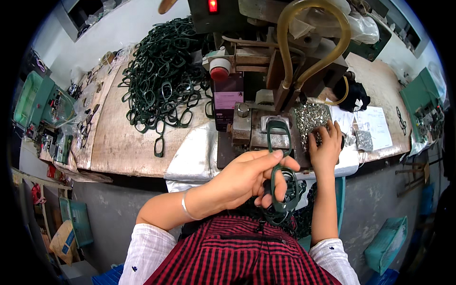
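right hand (326, 145): fingertips buried in the small metal parts (311, 118), grip cannot be told | dark green frame (279, 161): middle hidden behind left hand (247, 178) fingers | frames (289, 209) in lap below left hand: tangled, count unclear | paper sheet (375, 126) right of right hand: print too small | machine (266, 28) above hands: top cut off by edge

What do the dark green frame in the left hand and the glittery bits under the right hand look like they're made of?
The dark green frame in the left hand looks like matte plastic: even colour, no shine, thin moulded loops. The small bits under the right hand look like bright metal, since they sparkle silver, though they are too small to be sure.
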The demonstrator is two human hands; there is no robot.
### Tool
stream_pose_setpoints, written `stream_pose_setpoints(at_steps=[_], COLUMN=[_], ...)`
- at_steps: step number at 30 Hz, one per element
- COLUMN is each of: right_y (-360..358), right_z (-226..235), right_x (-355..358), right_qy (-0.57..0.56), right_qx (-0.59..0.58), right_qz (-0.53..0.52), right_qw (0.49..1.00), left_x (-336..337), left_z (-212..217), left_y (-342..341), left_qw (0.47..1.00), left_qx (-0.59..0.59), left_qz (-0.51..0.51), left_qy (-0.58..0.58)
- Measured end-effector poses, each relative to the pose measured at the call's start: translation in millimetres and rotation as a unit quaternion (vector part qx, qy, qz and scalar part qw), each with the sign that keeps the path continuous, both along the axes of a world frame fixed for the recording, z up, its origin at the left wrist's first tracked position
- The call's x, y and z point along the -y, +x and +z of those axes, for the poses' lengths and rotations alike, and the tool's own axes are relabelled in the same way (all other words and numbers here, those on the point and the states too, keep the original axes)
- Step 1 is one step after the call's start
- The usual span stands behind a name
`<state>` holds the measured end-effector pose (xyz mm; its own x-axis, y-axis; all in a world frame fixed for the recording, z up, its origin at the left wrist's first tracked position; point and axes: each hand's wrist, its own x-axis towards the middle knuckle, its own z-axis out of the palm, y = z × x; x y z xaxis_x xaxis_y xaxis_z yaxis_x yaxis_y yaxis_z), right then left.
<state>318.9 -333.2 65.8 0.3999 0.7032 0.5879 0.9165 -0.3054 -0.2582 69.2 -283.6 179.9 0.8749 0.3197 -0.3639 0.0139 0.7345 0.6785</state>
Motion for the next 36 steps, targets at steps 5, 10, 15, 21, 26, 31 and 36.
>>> stream_pose_setpoints(at_steps=[5,10,15,21,26,31,36], right_y=[11.3,15.3,16.6,11.5,-4.9,-5.3,8.8], right_z=[9.8,-1.7,-3.1,-9.8,21.2,8.8,-5.1], right_x=[-9.1,-7.2,-17.5,-15.8,-14.6,-34.1,9.5], right_qy=[0.063,0.061,0.094,0.129,0.096,0.091,0.111], right_qx=[-0.128,-0.185,-0.197,-0.314,-0.347,-0.413,-0.405], right_qz=[0.049,0.067,0.100,0.097,0.135,0.150,0.081], right_qw=[0.989,0.979,0.971,0.936,0.923,0.893,0.904], left_x=[1.7,0.9,4.7,2.5,-83.8,-116.5,-120.7], left_z=[-16.0,-18.6,-21.0,-41.1,-75.3,-162.6,-147.4], left_y=[5.9,5.3,3.6,-50.0,-160.6,-189.2,-217.0], left_qw=[0.998,0.998,0.998,0.982,0.587,0.325,0.467], left_qx=[-0.009,-0.004,0.014,0.031,-0.344,-0.654,-0.653], left_qz=[0.055,0.055,0.066,0.090,0.449,0.242,0.180], left_qy=[-0.007,0.000,0.016,0.163,0.579,0.639,0.568])
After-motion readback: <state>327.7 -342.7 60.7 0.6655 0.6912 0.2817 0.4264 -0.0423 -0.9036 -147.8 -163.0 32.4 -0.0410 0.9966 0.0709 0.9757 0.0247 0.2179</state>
